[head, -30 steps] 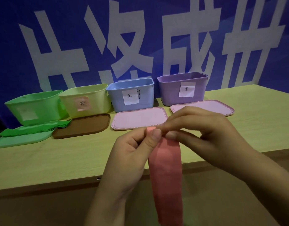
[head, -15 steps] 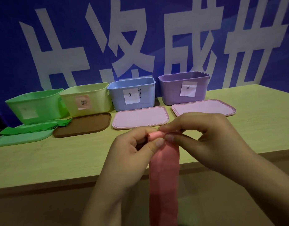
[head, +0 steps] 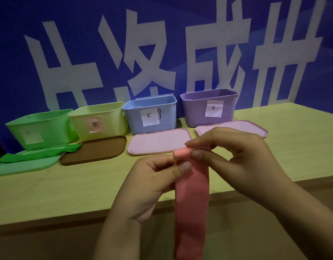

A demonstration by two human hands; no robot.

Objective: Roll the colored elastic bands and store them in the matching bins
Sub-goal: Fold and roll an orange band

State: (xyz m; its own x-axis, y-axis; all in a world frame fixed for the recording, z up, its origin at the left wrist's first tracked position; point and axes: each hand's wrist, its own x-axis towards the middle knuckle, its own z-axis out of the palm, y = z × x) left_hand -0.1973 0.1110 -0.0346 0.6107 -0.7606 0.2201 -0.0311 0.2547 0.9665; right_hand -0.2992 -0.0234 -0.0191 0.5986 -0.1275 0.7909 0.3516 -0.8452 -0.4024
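A pink elastic band (head: 192,199) hangs down in front of the table edge, its top end curled into a small roll. My left hand (head: 152,182) pinches the band just below the roll with thumb and fingers. My right hand (head: 242,162) pinches the roll itself from the right. Four bins stand in a row at the back: green (head: 40,128), yellow with a pink label (head: 100,121), blue (head: 152,113) and purple (head: 208,107). A stack of green bands (head: 38,154) lies on the left.
A lid lies in front of each bin: a green lid (head: 25,167), a brown lid (head: 94,151) and two pink lids (head: 158,143) (head: 235,128). The wooden table's (head: 58,194) front edge runs just under my hands. A blue banner with white characters stands behind.
The top end of the pink band has been turned over into a thicker roll. Both hands have stayed in place, my fingers shifting slightly on the band.
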